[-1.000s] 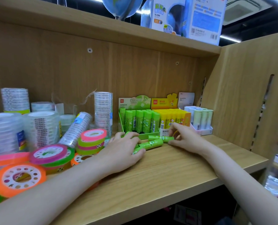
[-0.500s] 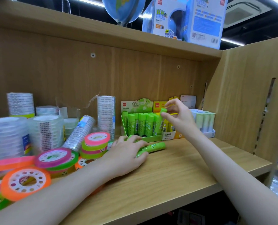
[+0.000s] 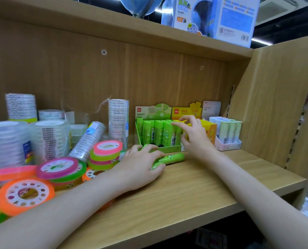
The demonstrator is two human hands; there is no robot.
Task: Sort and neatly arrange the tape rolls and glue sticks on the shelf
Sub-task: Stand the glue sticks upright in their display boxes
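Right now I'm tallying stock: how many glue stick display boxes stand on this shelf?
3, side by side at the back right: the green box, the yellow box partly behind the right hand, and the pastel box rightmost.

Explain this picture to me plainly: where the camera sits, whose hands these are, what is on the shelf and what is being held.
There is no machine here. A person wears one wide-angle camera on the head, looking forward and down, so you see their own two arms reaching into a wooden shelf.

The left hand lies on loose green glue sticks on the shelf board, fingers curled over them. The right hand is raised at the green display box of upright green glue sticks, its fingers spread at their tops; it seems to hold nothing.

Beside that box stand a yellow box of glue sticks and a pale tray of pastel ones. On the left are stacks of clear tape rolls and a jumble of coloured tape rolls. Boxes stand on the shelf above.
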